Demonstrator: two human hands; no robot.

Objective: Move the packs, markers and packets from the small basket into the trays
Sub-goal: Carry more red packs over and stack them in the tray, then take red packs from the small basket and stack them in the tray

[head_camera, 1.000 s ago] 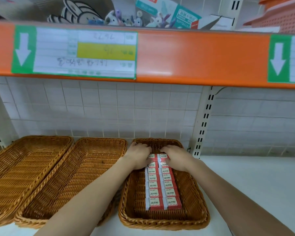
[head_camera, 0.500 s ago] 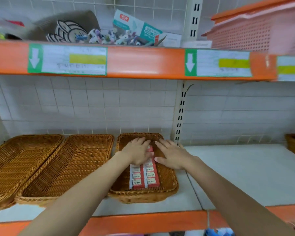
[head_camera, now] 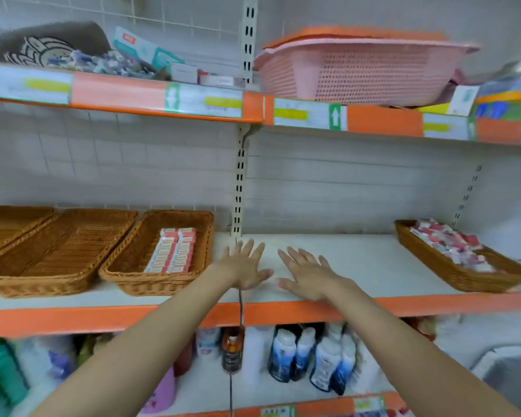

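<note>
Both hands are seen spread flat above the white shelf (head_camera: pixel 358 266), fingers straight and nothing held in either grip. The left hand (head_camera: pixel 245 270) and the right hand (head_camera: pixel 309 276) are held just apart from each other. To the left of the left grip, red-and-white packs (head_camera: pixel 173 250) are laid in two neat rows inside a wicker tray (head_camera: pixel 151 282); further left, two more wicker trays (head_camera: pixel 48 251) are shown with nothing visible inside. Well to the right of the right grip, a wicker basket (head_camera: pixel 451 272) is heaped with loose red-and-white packets (head_camera: pixel 451 243). No markers can be made out. Spills are judged the main risk: the packets are piled loosely above the rim, and a hurried grab could send some over the shelf edge onto the bottles (head_camera: pixel 310 359) below. The tidy rows could also be knocked askew.
</note>
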